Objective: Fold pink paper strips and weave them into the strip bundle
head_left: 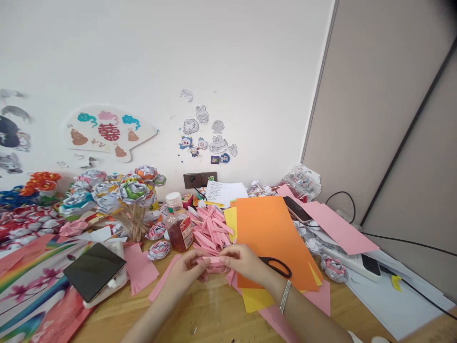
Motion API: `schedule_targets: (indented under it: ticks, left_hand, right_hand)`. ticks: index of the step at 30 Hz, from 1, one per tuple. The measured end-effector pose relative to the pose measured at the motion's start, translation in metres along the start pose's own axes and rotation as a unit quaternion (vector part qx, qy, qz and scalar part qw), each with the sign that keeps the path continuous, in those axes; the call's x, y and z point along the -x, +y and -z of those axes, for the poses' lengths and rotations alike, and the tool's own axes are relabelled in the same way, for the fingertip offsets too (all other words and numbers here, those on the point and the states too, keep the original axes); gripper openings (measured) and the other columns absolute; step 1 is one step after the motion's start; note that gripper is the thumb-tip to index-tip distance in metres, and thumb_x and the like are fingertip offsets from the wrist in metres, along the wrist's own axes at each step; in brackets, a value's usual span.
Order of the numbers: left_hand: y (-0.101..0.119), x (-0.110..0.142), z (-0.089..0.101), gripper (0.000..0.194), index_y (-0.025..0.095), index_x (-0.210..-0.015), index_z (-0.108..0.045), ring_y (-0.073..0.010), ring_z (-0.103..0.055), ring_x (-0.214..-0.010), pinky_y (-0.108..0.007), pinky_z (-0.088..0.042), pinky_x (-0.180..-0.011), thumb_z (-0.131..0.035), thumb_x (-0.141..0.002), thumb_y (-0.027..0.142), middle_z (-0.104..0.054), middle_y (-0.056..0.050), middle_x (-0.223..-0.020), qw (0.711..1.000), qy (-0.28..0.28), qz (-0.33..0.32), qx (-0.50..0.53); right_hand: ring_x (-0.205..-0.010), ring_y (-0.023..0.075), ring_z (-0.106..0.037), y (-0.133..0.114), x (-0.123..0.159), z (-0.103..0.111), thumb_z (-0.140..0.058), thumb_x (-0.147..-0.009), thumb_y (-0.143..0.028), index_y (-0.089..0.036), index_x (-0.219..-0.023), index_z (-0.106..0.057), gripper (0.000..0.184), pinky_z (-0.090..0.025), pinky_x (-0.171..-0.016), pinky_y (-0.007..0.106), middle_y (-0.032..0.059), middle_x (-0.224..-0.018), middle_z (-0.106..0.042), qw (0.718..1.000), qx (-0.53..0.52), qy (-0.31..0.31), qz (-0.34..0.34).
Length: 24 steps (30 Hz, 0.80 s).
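Observation:
Between both hands, above the wooden table, is a folded strip of pink paper [214, 261]. My left hand [193, 265] pinches its left end, fingers closed. At the other end, my right hand [241, 261] grips it between thumb and fingers; a sparkling bracelet circles that wrist. Just behind the hands lies a heap of folded pink paper strips [210, 228]. Black-handled scissors [278, 267] rest on orange paper sheets [267, 228], partly hidden by my right hand. Pink paper pieces [141, 269] lie to the left of my left hand.
A bottle of reddish-brown liquid [180, 231] stands behind my left hand. Crumpled-paper flowers on sticks [135, 195] rise at the back left. A dark tablet [94, 271] lies at left. At right are a phone [297, 209], a white power strip [352, 259] and cables.

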<state>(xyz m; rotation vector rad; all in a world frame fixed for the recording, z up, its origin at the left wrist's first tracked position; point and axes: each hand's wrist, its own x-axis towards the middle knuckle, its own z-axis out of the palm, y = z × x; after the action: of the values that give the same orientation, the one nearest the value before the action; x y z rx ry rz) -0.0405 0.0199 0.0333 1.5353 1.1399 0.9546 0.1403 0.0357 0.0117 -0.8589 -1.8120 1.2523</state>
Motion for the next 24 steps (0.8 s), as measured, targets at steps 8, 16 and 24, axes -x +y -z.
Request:
schedule_targets:
  ticks: [8, 16, 24]
  left_hand:
    - [-0.003, 0.000, -0.003, 0.027, 0.014, -0.068, -0.058, -0.0142, -0.056, -0.048, -0.024, -0.046, -0.050, -0.055, -0.067, 0.041, -0.060, 0.001, -0.048, 1.000, 0.015, -0.004, -0.020]
    - [0.003, 0.002, -0.007, 0.025, 0.015, -0.068, -0.060, -0.0145, -0.056, -0.048, -0.024, -0.045, -0.050, -0.056, -0.066, 0.040, -0.060, 0.001, -0.049, 0.998, 0.024, -0.012, -0.050]
    - [-0.002, 0.005, -0.008, 0.025, 0.015, -0.062, -0.059, -0.0150, -0.056, -0.049, -0.023, -0.043, -0.051, -0.055, -0.069, 0.039, -0.061, 0.001, -0.048, 0.994, 0.016, -0.042, -0.103]
  right_hand:
    - [-0.060, 0.0111, -0.052, 0.005, -0.002, 0.000, -0.050, -0.075, -0.040, -0.013, -0.075, -0.060, 0.029, -0.041, -0.056, 0.021, 0.0004, -0.064, -0.055, 1.000, 0.008, 0.011, -0.008]
    - [-0.056, 0.0104, -0.052, 0.007, -0.002, -0.003, -0.051, -0.075, -0.038, -0.013, -0.071, -0.059, 0.027, -0.040, -0.053, 0.020, -0.0007, -0.062, -0.052, 0.999, 0.015, 0.028, -0.009]
    - [-0.060, 0.0114, -0.050, 0.011, -0.002, -0.004, -0.049, -0.077, -0.033, -0.014, -0.075, -0.061, 0.023, -0.038, -0.054, 0.020, 0.0000, -0.066, -0.055, 0.996, 0.086, 0.016, 0.003]
